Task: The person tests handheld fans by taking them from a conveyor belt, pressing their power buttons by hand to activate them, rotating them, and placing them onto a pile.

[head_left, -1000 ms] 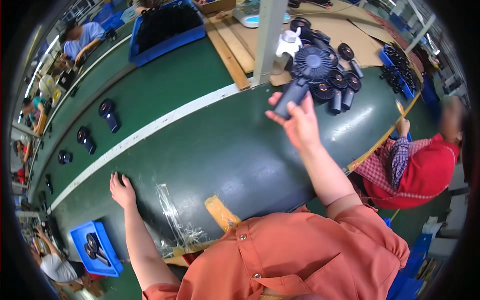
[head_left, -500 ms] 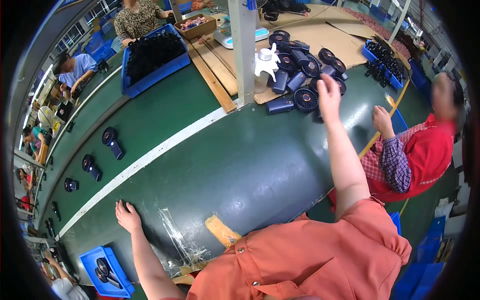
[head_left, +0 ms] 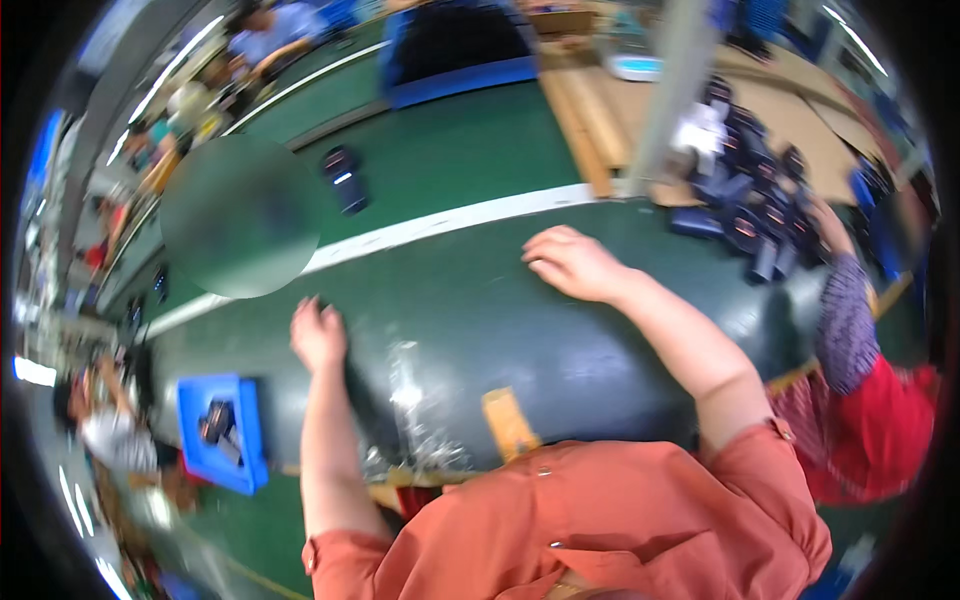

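My right hand (head_left: 575, 262) is above the dark green table (head_left: 480, 350), its fingers loosely extended and nothing in them. To its left, my left hand (head_left: 320, 337) hovers low over the table, thumb apart from the fingers, also without anything in it. Nearest beyond my left hand, a dark handheld fan (head_left: 345, 182) lies on the green belt (head_left: 470, 150) past the white strip (head_left: 450, 222). A pile of dark handheld fans (head_left: 745, 230) lies to the right of my right hand.
A co-worker's hand (head_left: 828, 226) touches the pile's right side. At lower left, a blue tray (head_left: 254, 440) holds dark fans. A grey post (head_left: 672, 100) rises beside wooden strips (head_left: 590, 120). A blue crate (head_left: 460, 82) of black parts stands behind. A blurred round patch hides part of the belt.
The view has turned left. My right hand has come away from the fan pile to the middle of the table, empty. A co-worker's hand has reached the pile.
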`<control>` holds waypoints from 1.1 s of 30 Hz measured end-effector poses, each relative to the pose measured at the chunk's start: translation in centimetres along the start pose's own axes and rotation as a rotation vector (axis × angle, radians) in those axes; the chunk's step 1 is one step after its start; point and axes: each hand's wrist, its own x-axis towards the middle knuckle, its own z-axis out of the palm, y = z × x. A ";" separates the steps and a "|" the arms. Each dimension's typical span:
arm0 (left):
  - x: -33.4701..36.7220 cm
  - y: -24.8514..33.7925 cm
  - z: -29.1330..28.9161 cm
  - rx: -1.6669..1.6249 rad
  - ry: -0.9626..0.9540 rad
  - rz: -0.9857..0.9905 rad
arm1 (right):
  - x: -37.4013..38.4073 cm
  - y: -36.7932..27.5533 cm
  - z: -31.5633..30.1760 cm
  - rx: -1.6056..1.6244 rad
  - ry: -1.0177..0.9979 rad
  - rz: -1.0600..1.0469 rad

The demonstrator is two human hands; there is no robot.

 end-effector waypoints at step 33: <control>16.5 14.4 12.7 0.062 -0.282 -0.241 | 3.7 0.8 7.7 -0.238 0.049 0.144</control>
